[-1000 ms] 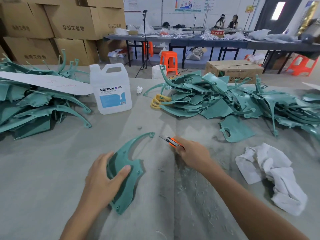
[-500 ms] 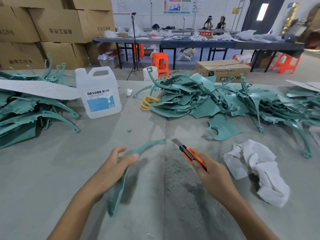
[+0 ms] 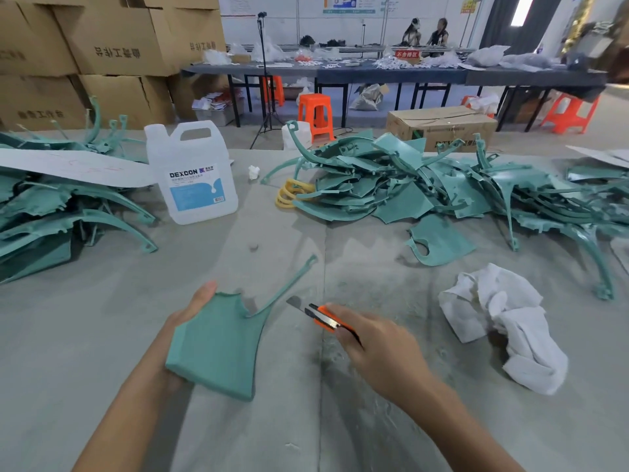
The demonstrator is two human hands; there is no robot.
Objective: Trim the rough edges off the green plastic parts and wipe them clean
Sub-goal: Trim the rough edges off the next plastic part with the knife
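Observation:
My left hand (image 3: 190,311) holds a green plastic part (image 3: 221,342) from behind, smooth face toward me, its thin curved arm reaching up and right. Most of that hand is hidden behind the part; only fingertips show at its top left. My right hand (image 3: 377,349) grips an orange utility knife (image 3: 326,318), blade out and pointing up-left, a short gap from the part's right edge. A crumpled white cloth (image 3: 503,325) lies on the grey table to the right.
A heap of green parts (image 3: 425,185) fills the far right of the table, another pile (image 3: 51,212) the left under a white sheet. A white DEXCON jug (image 3: 192,172) stands between them. One loose green part (image 3: 439,240) lies ahead. Plastic shavings dust the table (image 3: 102,335).
My left hand has turned the green part from edge-on to face me flat and lifted it. My right hand with the knife shifted slightly right and lower.

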